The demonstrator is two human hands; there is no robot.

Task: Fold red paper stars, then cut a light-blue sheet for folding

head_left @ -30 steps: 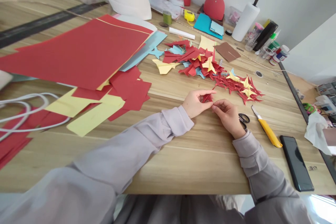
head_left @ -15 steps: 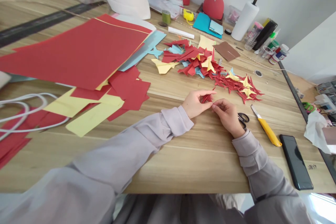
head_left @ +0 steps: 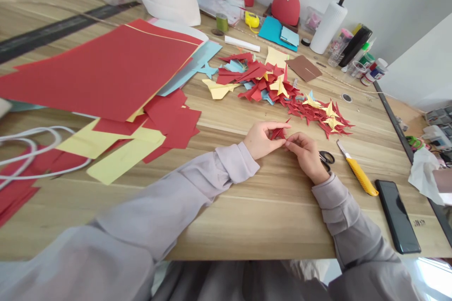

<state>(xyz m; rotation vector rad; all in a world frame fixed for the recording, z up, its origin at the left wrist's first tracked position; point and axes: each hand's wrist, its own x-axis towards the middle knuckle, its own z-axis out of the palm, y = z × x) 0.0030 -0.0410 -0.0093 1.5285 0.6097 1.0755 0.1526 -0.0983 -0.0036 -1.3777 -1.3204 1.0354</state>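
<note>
We see the folded paper (head_left: 278, 133) only partly past the left hand (head_left: 262, 140), the scissors (head_left: 328, 162) partly behind the right hand (head_left: 305, 156), and the cable (head_left: 38, 177) cut by the left edge.

Loose mauve-grey sleeves (head_left: 141, 216) (creased, with broad cuffs (head_left: 242, 163))

Folded piece (head_left: 278, 133) is red; heap of shapes (head_left: 292, 107) shows red, pale yellow, light blue. Large sheet (head_left: 102, 70): plain red. Cutter handle (head_left: 362, 177): yellow. Surface (head_left: 261, 218): tan, wood-grained.
</note>
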